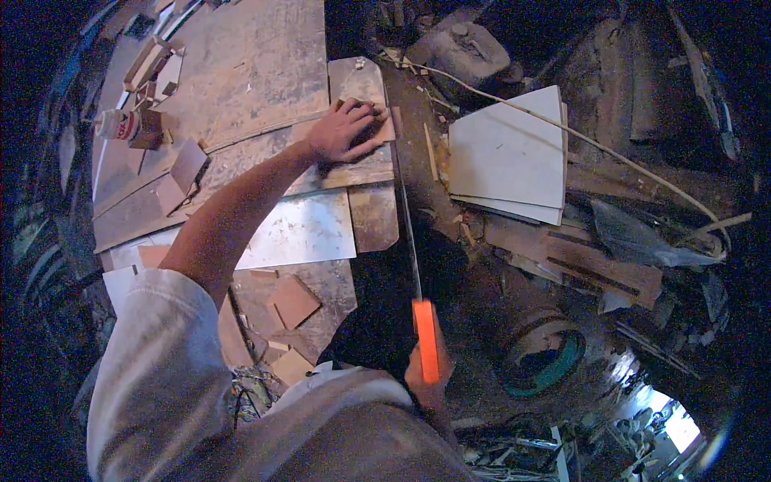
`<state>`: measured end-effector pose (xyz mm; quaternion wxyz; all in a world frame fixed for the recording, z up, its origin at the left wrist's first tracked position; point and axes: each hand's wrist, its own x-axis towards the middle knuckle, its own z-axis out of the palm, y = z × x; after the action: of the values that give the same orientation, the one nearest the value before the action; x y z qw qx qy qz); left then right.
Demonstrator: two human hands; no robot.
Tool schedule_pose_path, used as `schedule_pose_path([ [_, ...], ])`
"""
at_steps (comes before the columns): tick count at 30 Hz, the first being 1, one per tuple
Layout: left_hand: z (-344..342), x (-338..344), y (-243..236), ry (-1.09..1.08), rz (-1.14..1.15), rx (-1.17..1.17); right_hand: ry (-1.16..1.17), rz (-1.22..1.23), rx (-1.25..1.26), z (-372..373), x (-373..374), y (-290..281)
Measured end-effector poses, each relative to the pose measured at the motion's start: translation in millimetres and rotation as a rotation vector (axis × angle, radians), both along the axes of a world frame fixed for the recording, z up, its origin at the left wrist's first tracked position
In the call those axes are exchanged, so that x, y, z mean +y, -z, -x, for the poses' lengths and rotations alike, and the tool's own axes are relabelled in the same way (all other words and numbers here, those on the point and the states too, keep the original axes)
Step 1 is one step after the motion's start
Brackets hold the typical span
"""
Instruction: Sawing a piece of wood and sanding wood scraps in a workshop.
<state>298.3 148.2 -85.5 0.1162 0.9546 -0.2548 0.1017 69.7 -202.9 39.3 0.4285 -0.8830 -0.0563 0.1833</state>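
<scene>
My left hand (pixel 345 135) presses down on a thin piece of wood (pixel 393 124) at the right edge of the workbench (pixel 265 80), its fingers bent over the piece. My right hand (pixel 415 374) is closed around the orange handle of a handsaw (pixel 428 339), low in the middle of the view. The narrow saw blade runs forward from the handle, along the bench's edge, and reaches up beside the held wood. Where the teeth meet the wood is too small to make out.
On the bench's left stand a white bottle (pixel 116 125) and a brown block (pixel 149 130), near wood offcuts (pixel 188 167). A white sheet (pixel 309 229) lies nearer me. Pale boards (pixel 507 153), a jerrycan (pixel 470 55), a long thin cane (pixel 610 149) and a round ring (pixel 546 353) lie to the right.
</scene>
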Motion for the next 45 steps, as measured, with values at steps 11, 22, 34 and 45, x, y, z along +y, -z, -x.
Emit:
schedule_pose_path([
  [11,0.4,-5.7,1.1,-0.001,-0.044,-0.005,0.076,-0.335,-0.073,-135.6,91.4,40.8],
  [22,8.8,6.6,3.0,0.001,-0.116,0.035,0.000,-0.228,-0.039,-43.0,24.8,-18.8],
  [34,3.7,2.9,8.4,-0.025,-0.037,0.075,0.079,-0.150,-0.127,-39.1,28.4,-36.9],
  [45,-4.1,-6.4,6.8,0.005,-0.055,-0.024,0.106,-0.235,-0.163,-165.1,105.1,-12.9],
])
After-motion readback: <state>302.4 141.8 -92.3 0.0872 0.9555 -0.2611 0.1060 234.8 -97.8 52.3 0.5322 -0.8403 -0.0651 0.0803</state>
